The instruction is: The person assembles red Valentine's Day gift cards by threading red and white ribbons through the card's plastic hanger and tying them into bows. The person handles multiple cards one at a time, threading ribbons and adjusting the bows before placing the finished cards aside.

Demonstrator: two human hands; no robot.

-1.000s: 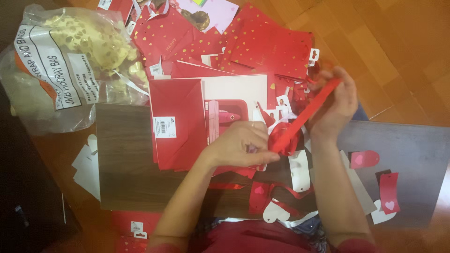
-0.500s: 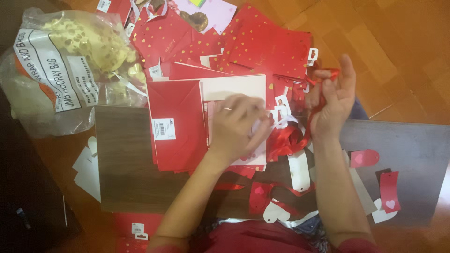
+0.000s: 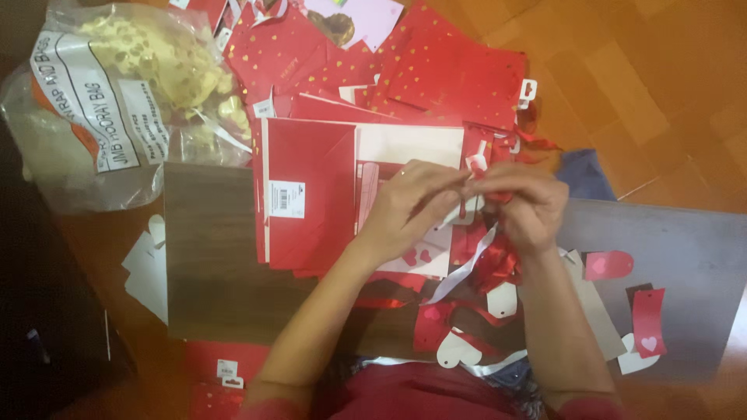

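My left hand (image 3: 408,204) and my right hand (image 3: 523,204) meet fingertip to fingertip over a pile of red paper. Between the fingers they pinch a red ribbon (image 3: 492,260) with a small white tag; the ribbon hangs down in loops below my right hand. Under my left hand lies a flat red folded gift bag (image 3: 307,194) with a white barcode sticker. Heart-shaped white tags (image 3: 457,351) and red tags (image 3: 647,320) lie scattered close to my body.
A dark wooden board (image 3: 210,264) carries the work. A clear plastic bag of pale yellow items (image 3: 117,93) sits at the upper left. Red gold-dotted paper bags (image 3: 436,70) are stacked at the top. White cutouts (image 3: 148,268) lie left of the board, on an orange wood floor (image 3: 661,78).
The right hand dropped from its raised position and came in toward the left hand. The ribbon, earlier stretched out and up, now hangs gathered between both hands.
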